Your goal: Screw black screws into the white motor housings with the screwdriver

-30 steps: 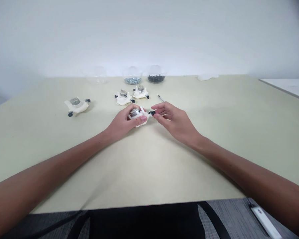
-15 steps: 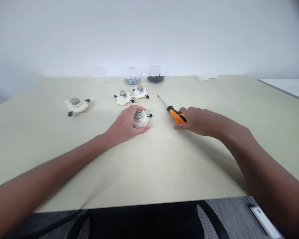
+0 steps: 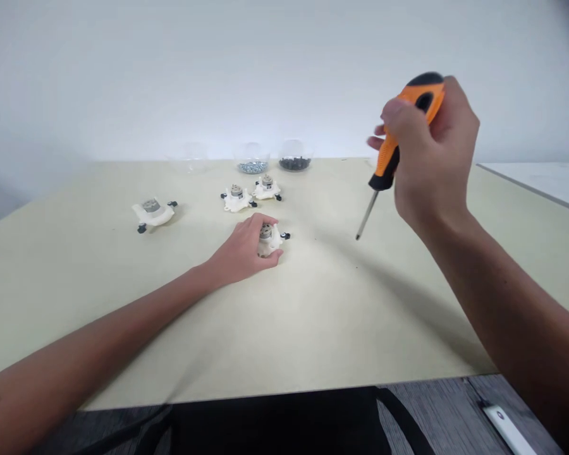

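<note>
My left hand (image 3: 241,253) grips a white plastic housing (image 3: 271,243) with a small metal motor (image 3: 265,232) set in it, holding it down on the table. My right hand (image 3: 431,145) is raised high above the table, closed around the orange and black handle of a screwdriver (image 3: 411,120). Its thin steel shaft (image 3: 367,215) points down, and the tip hangs in the air to the right of the housing. Several similar white housings with motors (image 3: 237,200) stand farther off.
Beyond the hands on the pale table (image 3: 341,328) are clear bowls of silver screws (image 3: 253,167) and black parts (image 3: 294,163), plus a third clear bowl (image 3: 188,157). Another housing (image 3: 152,213) sits at left. A white board (image 3: 535,180) lies to the right.
My right hand has picked the screwdriver up from the table and lifted it high. My left hand stays on the housing, which has hardly moved.
</note>
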A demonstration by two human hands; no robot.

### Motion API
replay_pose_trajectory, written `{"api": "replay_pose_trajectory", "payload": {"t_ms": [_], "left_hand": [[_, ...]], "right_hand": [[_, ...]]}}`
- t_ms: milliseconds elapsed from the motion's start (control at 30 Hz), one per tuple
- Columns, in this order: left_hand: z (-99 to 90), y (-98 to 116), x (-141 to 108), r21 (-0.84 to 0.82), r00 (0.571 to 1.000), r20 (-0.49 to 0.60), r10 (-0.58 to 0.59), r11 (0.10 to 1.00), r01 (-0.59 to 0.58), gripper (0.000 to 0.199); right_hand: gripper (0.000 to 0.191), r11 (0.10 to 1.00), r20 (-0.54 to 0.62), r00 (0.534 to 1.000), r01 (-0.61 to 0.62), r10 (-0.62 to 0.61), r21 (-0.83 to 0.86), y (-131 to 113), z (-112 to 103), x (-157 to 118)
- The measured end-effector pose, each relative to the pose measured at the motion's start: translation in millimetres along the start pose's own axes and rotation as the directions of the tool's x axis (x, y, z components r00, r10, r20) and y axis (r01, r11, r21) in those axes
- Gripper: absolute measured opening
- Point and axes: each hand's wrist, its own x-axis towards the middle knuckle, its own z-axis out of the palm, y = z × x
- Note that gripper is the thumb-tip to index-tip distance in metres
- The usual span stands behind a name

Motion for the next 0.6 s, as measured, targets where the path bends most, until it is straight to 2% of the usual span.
{"api": "replay_pose_trajectory", "payload": {"t_ms": [67,167,333,433,600], "left_hand": [[-0.1,0,0,-0.006,1.0,0.003,0.015,1.0,-0.015,0.048],[-0.6,0,0,-0.021,1.0,0.023,0.014,1.0,-0.014,0.05],[-2.5,1,-1,-0.041,0.997,0.054,0.045,0.998,-0.043,0.051],[-3.0,3,-1,-0.042,0.997,0.059,0.047,0.998,-0.045,0.051],[-2.7,4,1,-0.008,0.996,0.057,0.066,0.998,-0.066,0.049]], "right_hand": [[0.012,0.971,0.061,0.992,-0.12,0.109,0.209,-9,14,8],[0.017,0.924,0.14,0.963,-0.262,0.231,0.279,-17,42,14],[0.038,0.913,0.277,0.945,-0.262,0.176,0.314,-15,79,4],[0.039,0.894,0.345,0.926,-0.281,0.157,0.349,-7,83,-2],[0.043,0.929,0.332,0.925,-0.276,0.187,0.246,4,76,-1]]}}
